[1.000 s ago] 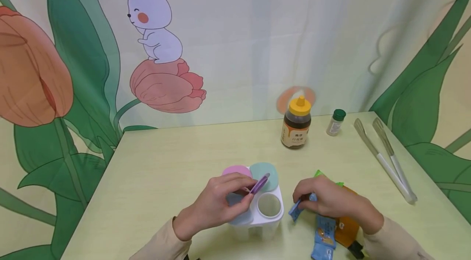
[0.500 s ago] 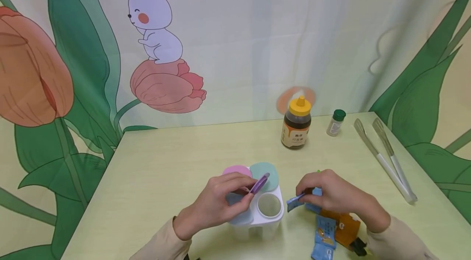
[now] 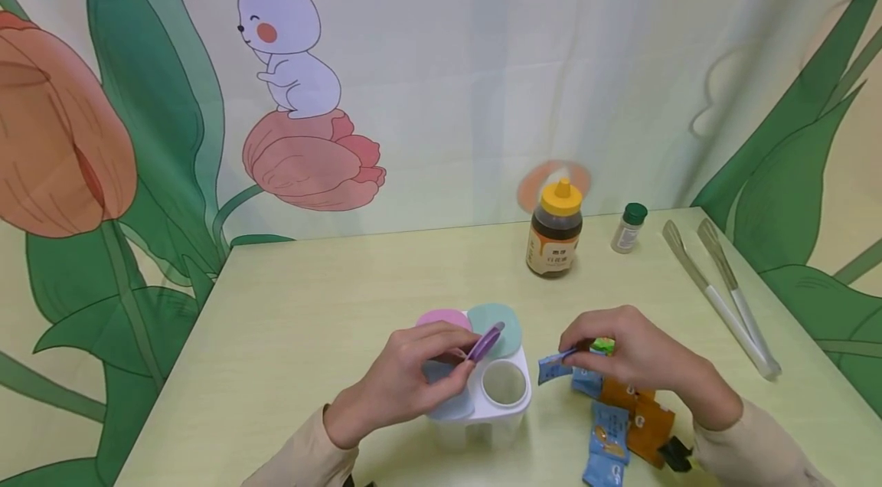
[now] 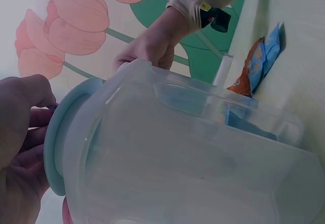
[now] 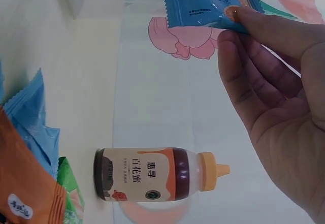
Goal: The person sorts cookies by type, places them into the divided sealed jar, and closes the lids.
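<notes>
My left hand point(image 3: 413, 372) pinches a small purple lid point(image 3: 485, 342), tilted up over a white container point(image 3: 489, 412) with several compartments. One round compartment point(image 3: 504, 383) at the front right is uncovered. Pink point(image 3: 441, 317), teal point(image 3: 498, 322) and bluish lids point(image 3: 451, 404) cover the others; the bluish one is partly behind the hand. To the container's right, my right hand point(image 3: 634, 345) pinches a blue snack packet point(image 5: 208, 3) by one end between thumb and fingers. The packet hangs in the air beside the container's rim, apart from it.
Under and near the right hand lie blue packets point(image 3: 609, 429), orange packets point(image 3: 651, 429), a green packet point(image 3: 603, 346) and a black item point(image 3: 675, 454). Farther back stand a honey bottle point(image 3: 553, 242) and a green-capped jar point(image 3: 628, 228). Tongs point(image 3: 730, 311) lie at the right.
The right hand has lifted the blue packet up off the pile, uncovering more of the packets beneath. The left hand with the purple lid has stayed in place.
</notes>
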### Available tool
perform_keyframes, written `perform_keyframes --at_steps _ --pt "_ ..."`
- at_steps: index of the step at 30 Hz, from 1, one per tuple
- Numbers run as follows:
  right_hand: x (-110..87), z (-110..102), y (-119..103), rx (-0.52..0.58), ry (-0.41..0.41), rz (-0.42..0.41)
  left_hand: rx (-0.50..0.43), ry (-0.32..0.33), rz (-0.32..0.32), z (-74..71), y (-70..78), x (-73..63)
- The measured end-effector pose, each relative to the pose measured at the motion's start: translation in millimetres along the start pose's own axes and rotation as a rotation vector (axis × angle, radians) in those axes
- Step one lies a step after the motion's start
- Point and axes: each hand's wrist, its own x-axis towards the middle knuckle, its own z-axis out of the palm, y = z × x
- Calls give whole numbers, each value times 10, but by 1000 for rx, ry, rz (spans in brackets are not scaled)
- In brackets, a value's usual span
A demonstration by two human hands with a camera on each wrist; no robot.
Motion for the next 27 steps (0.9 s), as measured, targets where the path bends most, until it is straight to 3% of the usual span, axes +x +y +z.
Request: perform_keyframes --at_steps 6,14,21,27 --pt "37 -35 -39 -8 54 -47 9 3 -2 4 -2 1" --pt "45 -74 -90 9 73 -36 24 5 -7 3 -4 -6" --pt "56 -78 -104 51 161 -169 21 -2 0 -1 -10 4" --pt "99 -84 -116 73 193 -198 24 4 1 -1 -6 1"
